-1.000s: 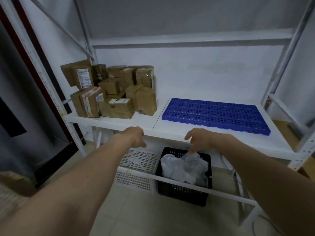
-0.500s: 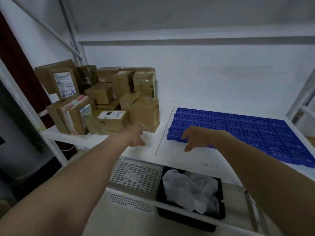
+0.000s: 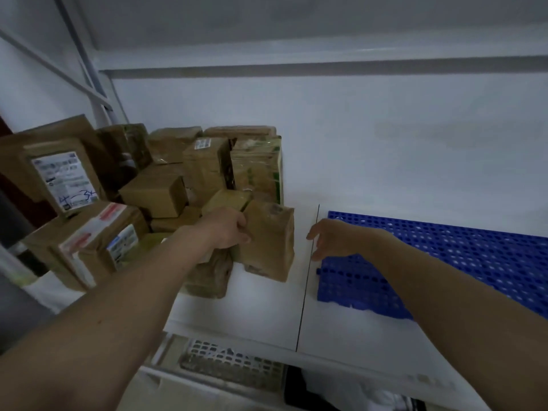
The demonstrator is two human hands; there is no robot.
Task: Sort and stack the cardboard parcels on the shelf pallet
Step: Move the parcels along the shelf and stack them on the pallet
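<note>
Here we see the left hand (image 3: 226, 229) gripping an upright parcel (image 3: 268, 241), long axis vertical. Right hand (image 3: 332, 237) hovers open, empty, beside the blue pallet (image 3: 462, 256).

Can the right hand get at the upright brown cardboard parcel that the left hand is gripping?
Probably yes. The right hand hovers open beside the upright brown cardboard parcel, with only bare white shelf between them. The left hand grips the parcel's left edge, leaving its right face free.
</note>
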